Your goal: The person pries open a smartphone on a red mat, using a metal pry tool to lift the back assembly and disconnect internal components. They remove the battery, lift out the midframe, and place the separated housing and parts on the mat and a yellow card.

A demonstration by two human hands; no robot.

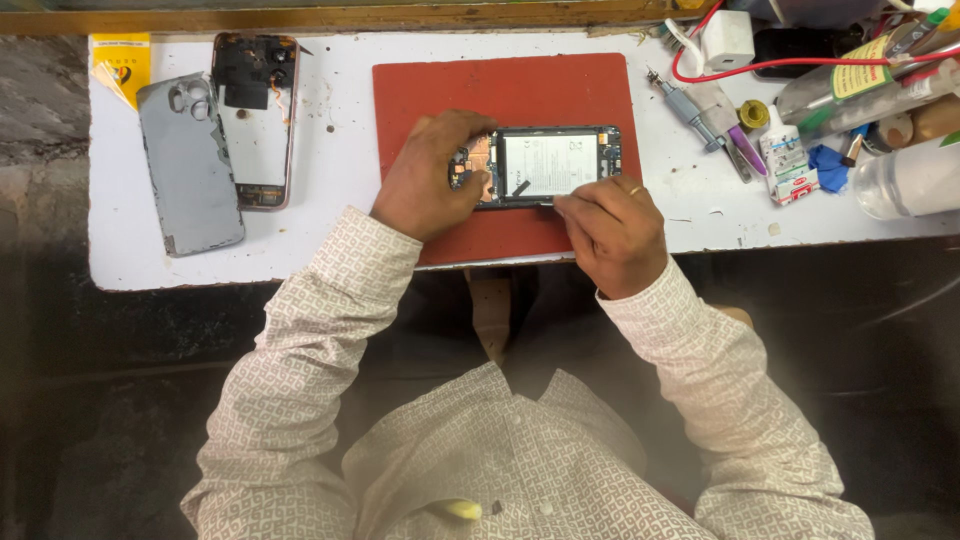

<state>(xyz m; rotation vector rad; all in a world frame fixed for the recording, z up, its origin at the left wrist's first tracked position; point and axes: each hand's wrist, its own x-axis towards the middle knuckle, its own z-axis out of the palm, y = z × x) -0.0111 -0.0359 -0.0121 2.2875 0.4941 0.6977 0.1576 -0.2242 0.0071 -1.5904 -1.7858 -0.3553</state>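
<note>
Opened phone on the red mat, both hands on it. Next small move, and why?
Probably ease the right hand a little further along the opened phone's lower edge. Its fingertips already sit at that edge below the white battery, while the left hand pins the phone's left end to the red mat. Whether it holds a tool is unclear.

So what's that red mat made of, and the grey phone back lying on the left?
The red mat looks like soft rubber or silicone: flat, dull, no shine. The grey phone back looks like matte plastic or metal, smooth, with camera holes; the picture can't settle which. Left hand and right hand hold the opened phone.
</note>
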